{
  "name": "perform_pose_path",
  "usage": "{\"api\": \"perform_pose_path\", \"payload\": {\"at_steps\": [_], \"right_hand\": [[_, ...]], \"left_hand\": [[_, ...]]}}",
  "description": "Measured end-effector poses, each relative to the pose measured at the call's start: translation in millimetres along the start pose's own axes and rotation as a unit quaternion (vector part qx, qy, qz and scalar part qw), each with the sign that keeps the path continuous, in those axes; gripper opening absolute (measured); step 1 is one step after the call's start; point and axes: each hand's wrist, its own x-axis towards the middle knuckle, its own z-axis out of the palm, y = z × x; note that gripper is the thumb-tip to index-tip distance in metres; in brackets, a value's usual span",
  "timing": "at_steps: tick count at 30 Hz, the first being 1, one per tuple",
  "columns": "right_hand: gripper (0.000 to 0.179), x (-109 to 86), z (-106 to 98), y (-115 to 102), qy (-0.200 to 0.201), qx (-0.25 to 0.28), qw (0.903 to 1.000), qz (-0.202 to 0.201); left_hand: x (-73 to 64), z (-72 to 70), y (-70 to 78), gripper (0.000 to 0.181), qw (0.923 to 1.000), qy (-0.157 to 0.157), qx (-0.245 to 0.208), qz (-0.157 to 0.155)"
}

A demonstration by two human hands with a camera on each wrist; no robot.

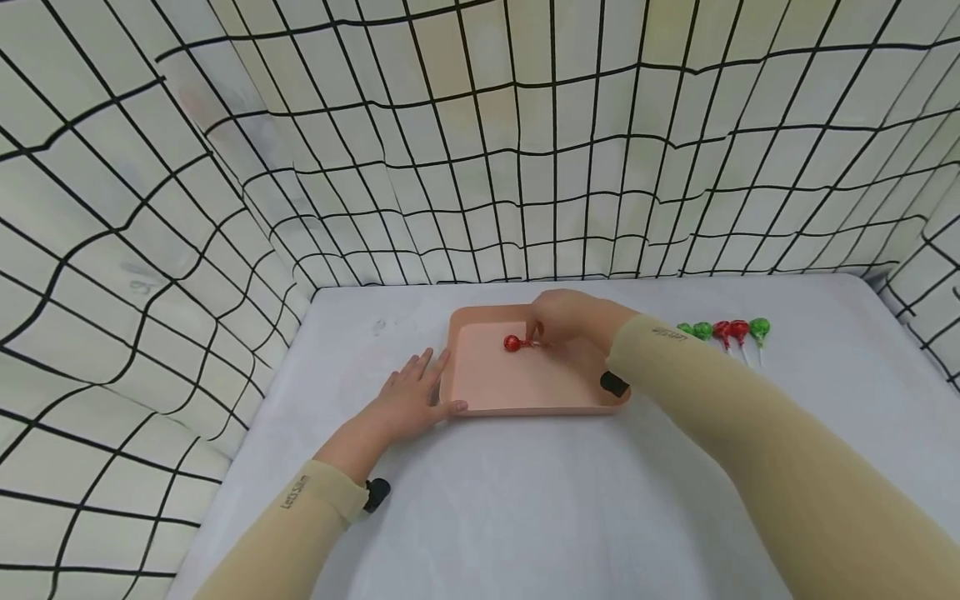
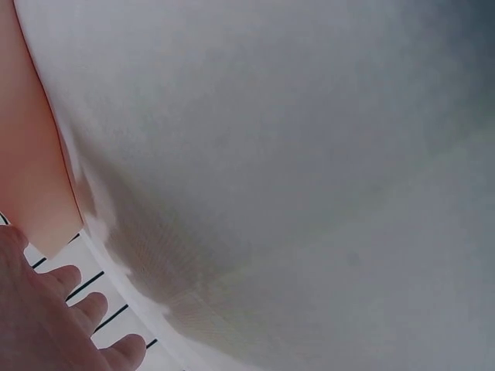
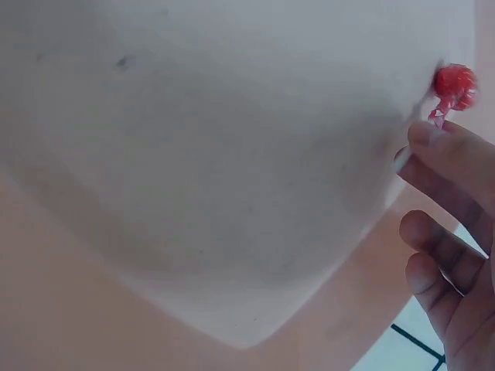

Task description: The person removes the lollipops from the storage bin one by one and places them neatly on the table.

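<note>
Over the left part of a shallow pink tray, my right hand holds a red-wrapped lollipop. In the right wrist view the thumb and index finger pinch its stick just below the wrapped head. My left hand lies at the tray's left edge with fingers spread and thumb by the near left corner. The left wrist view shows its fingertips beside the pink tray wall.
A row of lollipops, green and red, lies right of the tray, partly behind the right forearm. All stand on a white-covered table. White panels with a black grid rise behind and at both sides.
</note>
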Motion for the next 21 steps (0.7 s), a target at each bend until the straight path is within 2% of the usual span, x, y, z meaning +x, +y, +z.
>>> {"api": "perform_pose_path", "payload": {"at_steps": [6,11,16,21], "right_hand": [[0.020,0.7,-5,5,0.033,0.053,0.9980,-0.003],[0.021,2.9,-5,5,0.039,0.058,0.9975,-0.004],[0.022,5.7,-5,-4,0.052,0.059,0.9969,-0.007],[0.027,11.4,-1,-14,0.030,0.071,0.9967,-0.023]], "left_hand": [[1.4,2.2,-2.5,0.097,1.0000,0.003,0.003,0.001],[2.8,3.7,-4.0,0.097,1.0000,0.004,0.004,0.002],[3.1,3.0,-4.4,0.097,1.0000,0.005,0.004,0.001],[3.6,2.3,-3.9,0.097,1.0000,0.001,0.003,0.002]]}}
